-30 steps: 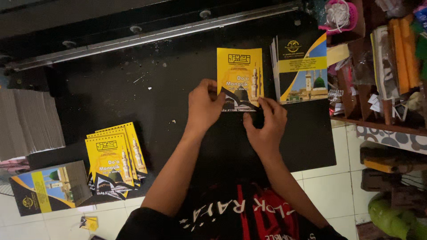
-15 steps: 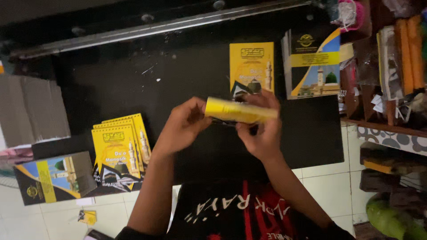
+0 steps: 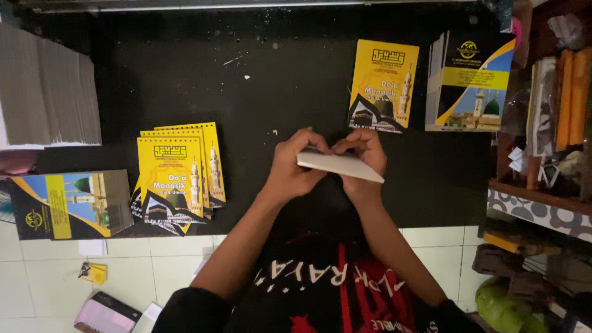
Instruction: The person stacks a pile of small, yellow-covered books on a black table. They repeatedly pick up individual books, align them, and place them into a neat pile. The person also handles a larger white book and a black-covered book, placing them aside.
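Single head view, looking straight down, close over black table [image 3: 185, 80]; wearer's chest at bottom edge.

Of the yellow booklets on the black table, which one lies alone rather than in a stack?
The yellow booklet beyond the hands, beside the blue-and-black stack. The other yellow ones are fanned in an overlapping pile at the left.

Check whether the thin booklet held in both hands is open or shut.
Shut: the thin booklet shows one flat pale face, pinched between left hand and right hand above the black table.
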